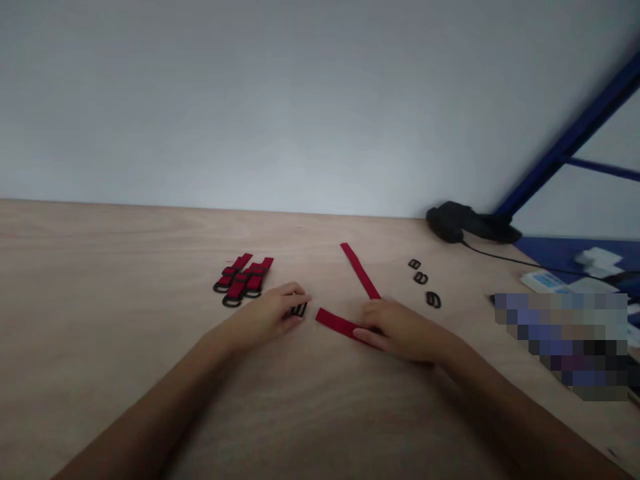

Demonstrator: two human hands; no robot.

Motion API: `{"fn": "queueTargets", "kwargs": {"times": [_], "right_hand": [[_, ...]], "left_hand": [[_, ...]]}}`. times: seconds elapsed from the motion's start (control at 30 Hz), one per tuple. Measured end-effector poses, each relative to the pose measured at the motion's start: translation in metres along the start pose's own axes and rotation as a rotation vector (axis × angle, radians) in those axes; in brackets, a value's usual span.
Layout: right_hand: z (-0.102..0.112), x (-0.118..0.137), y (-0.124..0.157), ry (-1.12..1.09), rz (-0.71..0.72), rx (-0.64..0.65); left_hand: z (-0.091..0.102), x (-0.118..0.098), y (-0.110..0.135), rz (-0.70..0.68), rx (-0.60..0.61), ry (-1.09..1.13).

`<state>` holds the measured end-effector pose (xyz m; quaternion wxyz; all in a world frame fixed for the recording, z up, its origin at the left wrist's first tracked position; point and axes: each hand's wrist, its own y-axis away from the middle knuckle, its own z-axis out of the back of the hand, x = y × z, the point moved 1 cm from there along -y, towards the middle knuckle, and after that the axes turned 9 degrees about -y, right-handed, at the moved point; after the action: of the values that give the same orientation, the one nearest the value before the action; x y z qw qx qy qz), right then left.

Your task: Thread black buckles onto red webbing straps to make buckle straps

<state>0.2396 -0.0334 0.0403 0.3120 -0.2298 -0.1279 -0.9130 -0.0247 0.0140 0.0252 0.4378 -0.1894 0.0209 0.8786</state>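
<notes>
My left hand point(277, 310) pinches a small black slide buckle point(299, 309) between thumb and fingers, just above the table. Red webbing strap point(336, 323) runs under the thumb of my right hand point(393, 325), which is closed on it, its free end pointing at the buckle. A second length of red strap point(359, 267) stretches away from the knuckles of that hand; whether the two lengths join is hidden. Left of my left hand lie several red straps point(237, 288) fitted with black sliders and D-rings.
Loose black buckles point(421, 277) and a D-ring point(433, 299) lie right of my right hand. Farther back sits a black object point(465, 223) with a cable, against the pale wall point(280, 107). Boxes point(545, 282) and a blurred-out patch are at the right edge.
</notes>
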Motion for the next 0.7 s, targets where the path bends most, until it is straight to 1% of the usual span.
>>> {"fn": "queueTargets", "kwargs": {"times": [0.03,0.1,0.13,0.2,0.23,0.3,0.4,0.47,0.53,0.6,0.7], "right_hand": [[0.0,0.001,-0.001,0.025,-0.004,-0.018],[-0.001,0.005,-0.004,0.06,-0.033,-0.124],[-0.002,0.007,-0.005,0.043,-0.05,-0.196],[-0.005,0.013,-0.008,-0.088,-0.07,-0.312],[-0.008,0.016,-0.009,-0.19,-0.071,-0.328],[-0.017,0.021,-0.013,-0.356,-0.075,-0.308],[-0.028,0.023,-0.019,-0.495,-0.074,-0.287],[-0.029,0.022,-0.02,-0.552,-0.078,-0.312],[-0.027,0.021,-0.02,-0.547,-0.083,-0.37],[-0.024,0.021,-0.02,-0.492,-0.083,-0.422],[-0.023,0.022,-0.02,-0.421,-0.091,-0.44]], "left_hand": [[-0.001,-0.003,-0.001,0.0,-0.024,0.014],[-0.002,-0.014,-0.003,0.01,-0.063,0.053],[-0.002,-0.02,-0.004,0.019,-0.066,0.072],[-0.005,-0.032,-0.007,0.015,-0.092,0.108],[-0.006,-0.037,-0.008,0.018,-0.093,0.122],[-0.009,-0.045,-0.009,0.005,-0.089,0.133],[-0.012,-0.047,-0.01,0.003,-0.084,0.12],[-0.012,-0.045,-0.01,0.016,-0.102,0.111],[-0.013,-0.041,-0.01,0.023,-0.136,0.106],[-0.014,-0.038,-0.01,0.031,-0.161,0.105],[-0.018,-0.034,-0.011,0.025,-0.199,0.091]]}}
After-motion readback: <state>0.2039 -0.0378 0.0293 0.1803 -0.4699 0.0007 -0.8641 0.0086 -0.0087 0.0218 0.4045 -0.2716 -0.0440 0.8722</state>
